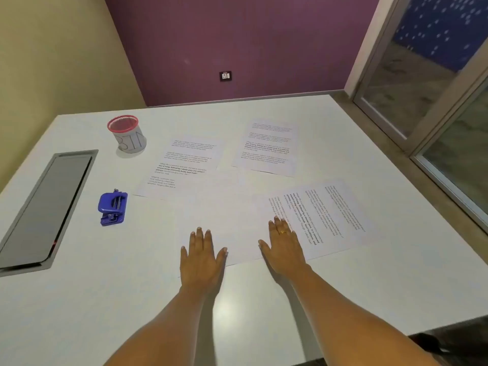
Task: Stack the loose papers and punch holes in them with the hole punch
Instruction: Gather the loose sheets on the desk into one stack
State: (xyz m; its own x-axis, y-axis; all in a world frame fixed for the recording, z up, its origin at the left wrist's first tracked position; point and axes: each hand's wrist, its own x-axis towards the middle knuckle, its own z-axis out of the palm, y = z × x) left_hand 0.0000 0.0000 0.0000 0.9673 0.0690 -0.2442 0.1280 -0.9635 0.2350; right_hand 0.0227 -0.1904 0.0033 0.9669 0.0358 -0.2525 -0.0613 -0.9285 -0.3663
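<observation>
Both hands lie flat with fingers spread, holding nothing; the left hand (pixel 202 256) rests on the white table (pixel 92 299) at 6 o'clock, touching the near edge of the closest printed sheet (pixel 324 220); the right hand (pixel 284 247) presses on that same sheet; a second sheet (pixel 182 167) lies at 12 o'clock and a third sheet (pixel 266 149) at 1 o'clock, all apart, not stacked; the blue hole punch (pixel 113 207) sits at 9 o'clock, untouched; a red-rimmed cup (pixel 128 134) stands at 11 o'clock.
</observation>
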